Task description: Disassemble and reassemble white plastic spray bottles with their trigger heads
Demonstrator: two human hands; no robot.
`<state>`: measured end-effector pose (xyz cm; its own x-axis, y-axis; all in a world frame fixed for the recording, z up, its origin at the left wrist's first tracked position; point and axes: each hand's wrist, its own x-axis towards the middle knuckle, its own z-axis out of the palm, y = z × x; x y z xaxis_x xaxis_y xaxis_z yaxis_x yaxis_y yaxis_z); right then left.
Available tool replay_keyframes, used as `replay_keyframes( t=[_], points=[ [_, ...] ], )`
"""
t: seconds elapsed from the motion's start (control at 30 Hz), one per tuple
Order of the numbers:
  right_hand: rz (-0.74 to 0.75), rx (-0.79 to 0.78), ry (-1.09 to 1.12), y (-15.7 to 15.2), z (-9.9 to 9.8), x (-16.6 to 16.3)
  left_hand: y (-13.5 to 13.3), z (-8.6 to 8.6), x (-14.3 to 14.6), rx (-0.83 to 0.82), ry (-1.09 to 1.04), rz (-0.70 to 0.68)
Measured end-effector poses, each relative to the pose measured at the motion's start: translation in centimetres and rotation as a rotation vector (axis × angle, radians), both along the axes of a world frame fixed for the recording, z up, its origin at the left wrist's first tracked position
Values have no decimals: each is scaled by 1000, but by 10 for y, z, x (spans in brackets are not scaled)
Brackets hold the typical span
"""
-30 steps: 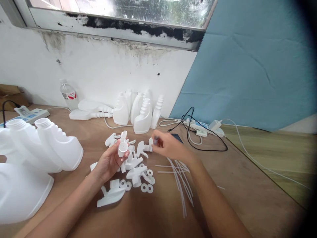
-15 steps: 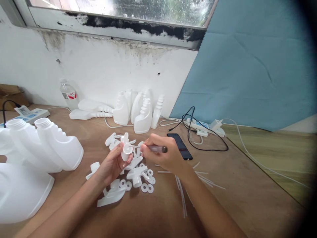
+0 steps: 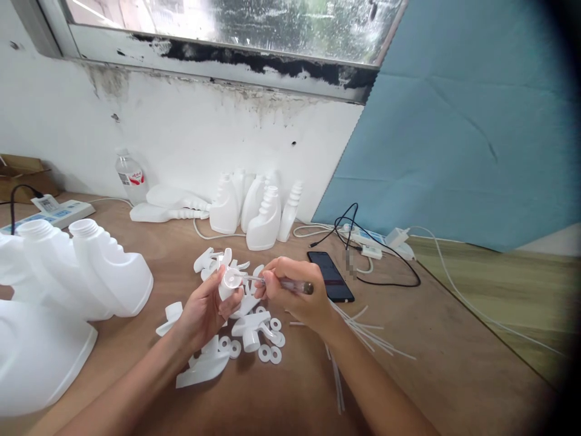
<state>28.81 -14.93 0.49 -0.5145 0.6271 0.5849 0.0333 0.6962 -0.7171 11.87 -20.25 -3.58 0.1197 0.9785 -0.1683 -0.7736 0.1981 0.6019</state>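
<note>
Between the thumb and fingers of my left hand (image 3: 205, 306) is a white spray trigger head (image 3: 229, 280), its round opening turned toward my right hand. My right hand (image 3: 295, 287) grips a screwdriver (image 3: 293, 285) by its clear, brown-ended handle. The thin shaft points left, with its tip at the opening of the spray head; how deep it reaches I cannot tell. Below and around my left hand lie loose white trigger parts (image 3: 250, 330) and several flat white washers (image 3: 264, 353). Thin white tubes (image 3: 363, 330) are spread beside and under my right forearm.
Large white bottles (image 3: 111, 272) stand at the left, and smaller white bottles (image 3: 264, 221) line the wall. A phone (image 3: 331, 277) lies beyond my right hand, near black cable (image 3: 385, 283) and a power strip (image 3: 403, 245). A clear bottle (image 3: 131, 177) stands at the back left.
The camera view has tilted slightly upward. The spray head is turned a little in my left hand, and the screwdriver tip stays at its opening.
</note>
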Motion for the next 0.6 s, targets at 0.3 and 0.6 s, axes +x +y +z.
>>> replay_keyframes(
  t=[0.3,0.6],
  points=[
    [19,-119,46,-4,6,-3,0,1,-2,72,31,-4],
    [242,-446,204,8,7,2,-2,5,-1,125,117,-38]
  ],
)
